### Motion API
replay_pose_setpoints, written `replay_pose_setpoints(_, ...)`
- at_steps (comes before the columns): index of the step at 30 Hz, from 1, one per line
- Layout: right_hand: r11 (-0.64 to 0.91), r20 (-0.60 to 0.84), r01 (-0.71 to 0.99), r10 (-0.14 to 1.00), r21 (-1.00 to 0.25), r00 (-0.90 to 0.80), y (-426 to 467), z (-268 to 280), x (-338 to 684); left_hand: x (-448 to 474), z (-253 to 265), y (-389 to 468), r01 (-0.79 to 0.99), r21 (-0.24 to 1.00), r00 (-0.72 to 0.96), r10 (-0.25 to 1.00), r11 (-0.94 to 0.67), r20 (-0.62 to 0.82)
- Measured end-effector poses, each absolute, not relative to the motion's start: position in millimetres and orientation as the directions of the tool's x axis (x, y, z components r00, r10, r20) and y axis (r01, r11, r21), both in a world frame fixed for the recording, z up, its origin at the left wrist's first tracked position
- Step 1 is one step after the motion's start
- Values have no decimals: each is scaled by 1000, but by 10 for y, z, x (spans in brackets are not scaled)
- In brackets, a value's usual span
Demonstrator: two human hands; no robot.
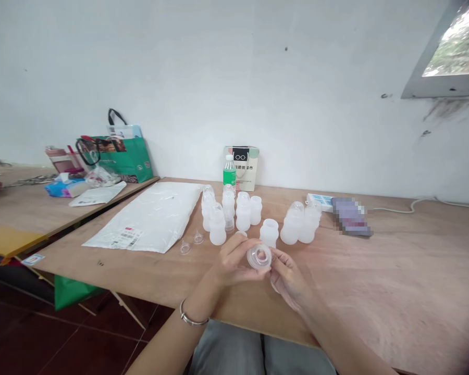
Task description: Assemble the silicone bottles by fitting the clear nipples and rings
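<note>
My left hand (236, 263), a bracelet on its wrist, is closed on a clear round baby bottle collar (259, 257) with an opening in its middle. The fingers of my right hand (288, 276) pinch at the collar's right edge. Below them shows a pale rounded edge (274, 285), mostly hidden by that hand. Just beyond the hands stands an open white baby bottle (269, 233). Several more bottles stand behind, some with clear domed tops, such as the bottle (218, 229) on the left. Two clear nipples (185, 247) (198, 237) lie on the wooden table left of my hands.
A large white plastic mailer (148, 216) covers the table's left part. Against the wall stand a green-labelled drink bottle (229, 172) and a paper bag (248, 172). A phone-like blurred item (350, 215) and a cable (412, 205) lie right. Another table holds a green bag (138, 159).
</note>
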State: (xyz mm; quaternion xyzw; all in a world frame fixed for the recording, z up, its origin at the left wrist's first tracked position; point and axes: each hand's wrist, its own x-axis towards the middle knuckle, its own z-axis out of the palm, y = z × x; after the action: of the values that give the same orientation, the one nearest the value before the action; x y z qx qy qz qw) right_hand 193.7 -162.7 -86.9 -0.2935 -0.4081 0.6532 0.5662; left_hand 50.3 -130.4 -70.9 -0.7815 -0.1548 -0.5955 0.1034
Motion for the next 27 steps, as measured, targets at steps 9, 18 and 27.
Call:
replay_pose_setpoints(9,186,190,-64,980,-980,-58,-1600,-705,2252,411,-672,-1277,275,232,205,292,-933,934)
replay_pose_setpoints(18,294,389,474,914,-830,114,-1210,-981,2424,478,-620,-1171,-244,646,147,630,-724,762)
replay_pose_setpoints(27,352,337,345,936,-870,-105,-1055,-1019,2306,702,-461,-903,-415,781,182,798,-468,575)
